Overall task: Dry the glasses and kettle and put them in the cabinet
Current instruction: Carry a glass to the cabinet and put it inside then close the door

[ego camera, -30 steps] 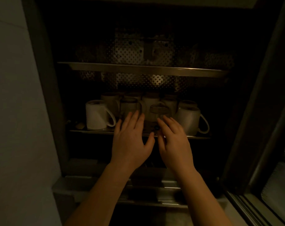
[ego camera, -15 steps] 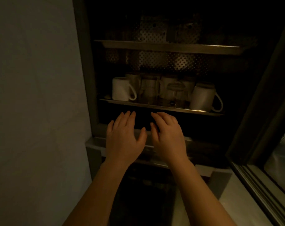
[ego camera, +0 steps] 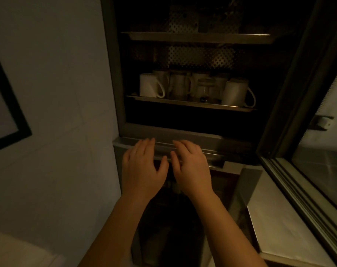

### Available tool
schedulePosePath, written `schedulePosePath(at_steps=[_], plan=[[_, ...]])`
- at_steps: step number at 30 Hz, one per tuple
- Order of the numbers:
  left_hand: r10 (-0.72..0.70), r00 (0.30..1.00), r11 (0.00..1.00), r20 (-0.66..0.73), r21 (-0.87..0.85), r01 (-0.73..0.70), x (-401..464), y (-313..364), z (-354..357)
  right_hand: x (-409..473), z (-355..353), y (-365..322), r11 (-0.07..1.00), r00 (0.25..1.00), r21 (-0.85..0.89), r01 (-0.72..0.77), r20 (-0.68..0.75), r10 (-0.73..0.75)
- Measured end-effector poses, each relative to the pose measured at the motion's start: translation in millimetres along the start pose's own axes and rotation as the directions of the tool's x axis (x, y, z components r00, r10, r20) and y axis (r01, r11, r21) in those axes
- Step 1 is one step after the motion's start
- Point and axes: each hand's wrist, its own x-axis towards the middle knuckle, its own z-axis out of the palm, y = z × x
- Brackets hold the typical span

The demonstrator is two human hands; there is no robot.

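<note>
Glass (ego camera: 204,90) on cabinet shelf (ego camera: 190,103), well above both empty grips

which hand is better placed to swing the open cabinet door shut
Right, I'd judge. The right hand is empty and on the side nearest the open glass cabinet door; the left hand is farther from it.

Cabinet (ego camera: 113,74): open, dark inside, grey frame, perforated metal back panel, two metal shelves. Upper shelf (ego camera: 198,37): contents not discernible in the dark. Lower shelf (ego camera: 190,103): one clear glass (ego camera: 204,90) upside down near the front edge, centre-right, among white mugs and close beside them. More glassware may sit behind it; too dim to tell. Kettle not in view.
</note>
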Motion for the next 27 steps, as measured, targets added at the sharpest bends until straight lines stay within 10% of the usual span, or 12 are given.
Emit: schedulePosePath(at_steps=[27], plan=[[-0.162,0.982,0.987,0.098,0.035,0.159,-134.5,58.6,4.8,-136.4,-47.1,28.0,0.995,0.983,0.076,-0.069,0.177,0.054]])
